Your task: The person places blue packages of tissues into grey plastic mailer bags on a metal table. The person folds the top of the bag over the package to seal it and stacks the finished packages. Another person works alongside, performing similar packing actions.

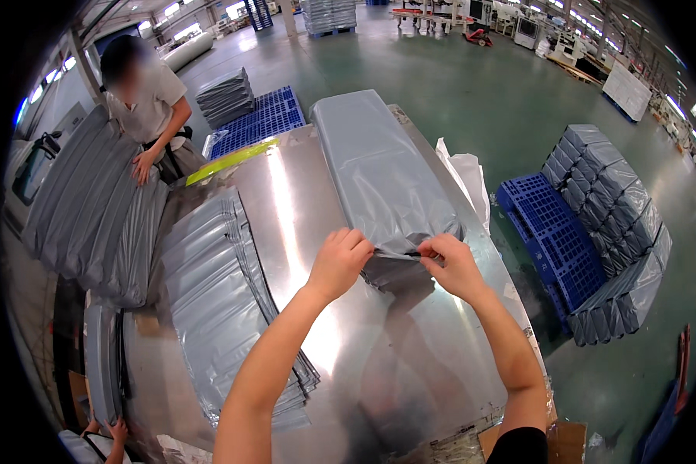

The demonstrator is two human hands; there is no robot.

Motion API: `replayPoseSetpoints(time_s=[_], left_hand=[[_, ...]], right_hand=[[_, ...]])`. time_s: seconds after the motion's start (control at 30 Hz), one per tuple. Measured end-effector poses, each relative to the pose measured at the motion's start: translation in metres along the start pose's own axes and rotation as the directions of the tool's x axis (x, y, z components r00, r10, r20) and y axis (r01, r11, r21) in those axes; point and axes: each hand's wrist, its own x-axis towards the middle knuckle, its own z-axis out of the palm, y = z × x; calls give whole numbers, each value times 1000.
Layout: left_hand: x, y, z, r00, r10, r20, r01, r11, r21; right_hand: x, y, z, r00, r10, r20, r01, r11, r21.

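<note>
A long grey plastic-wrapped bundle [383, 162] lies on the metal table [294, 232], its near end toward me. My left hand [339, 261] pinches the loose plastic at the left of that end. At the right, my right hand [450, 267] grips the same plastic between thumb and fingers. The film between the hands is gathered into folds with a dark gap under its edge. To the left, a fanned stack of flat grey plastic bags [209, 286] is spread on the table, apart from my hands.
A co-worker [151, 100] stands at the far left, a hand on a row of grey bundles [93, 201]. Another person's hands [116, 429] show at the lower left. Blue pallets [553, 232] stand on the floor at right, beside stacked grey packs [603, 209]. White sheeting [465, 182] hangs at the table's right edge.
</note>
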Motion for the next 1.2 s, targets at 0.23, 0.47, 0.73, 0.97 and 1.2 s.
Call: replayPoseSetpoints(time_s=[0.23,0.47,0.73,0.97,1.2], left_hand=[[13,14,7,994,17,104,-18,1000,8],[28,6,5,920,-139,366,205,968,-147],[23,10,8,944,5,329,11,999,-46],[5,15,20,1000,-9,8,9,1000,-21],[-6,13,35,991,47,-128,-38,997,73]], right_hand=[[-9,5,7,976,-213,-45,209,974,-87],[-3,4,11,975,-218,-41,208,963,-171],[8,-7,8,985,-165,60,174,950,-261],[14,-4,1,978,-211,-6,204,952,-226],[16,-5,3,961,-270,62,275,898,-343]])
